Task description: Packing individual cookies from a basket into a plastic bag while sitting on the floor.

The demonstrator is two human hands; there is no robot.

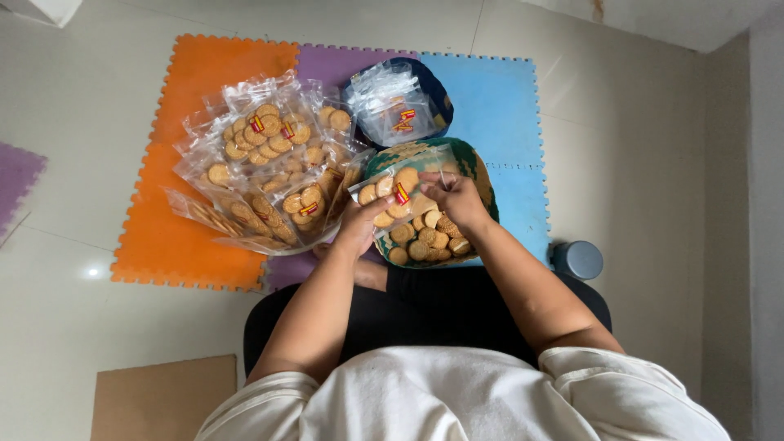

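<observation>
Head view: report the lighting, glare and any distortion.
Head view: soft, even daylight; a small glare spot on the floor tiles; sheen on the clear bags; wide-angle lens bends the mat edges; hands and cookies sharp.

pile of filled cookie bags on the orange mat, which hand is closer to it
Left. The left hand holds the clear bag right beside the pile of filled bags; the right hand is at the bag's far end, over the green basket.

You're sitting on a pale glossy tiled floor (73, 278), a ceiling light glinting off it at your left. Foam puzzle mats lie ahead: orange (175, 163), purple (343, 61), blue (498, 106). Another purple mat (15, 175) sits far left, and flat brown cardboard (163, 396) beside you.
</observation>
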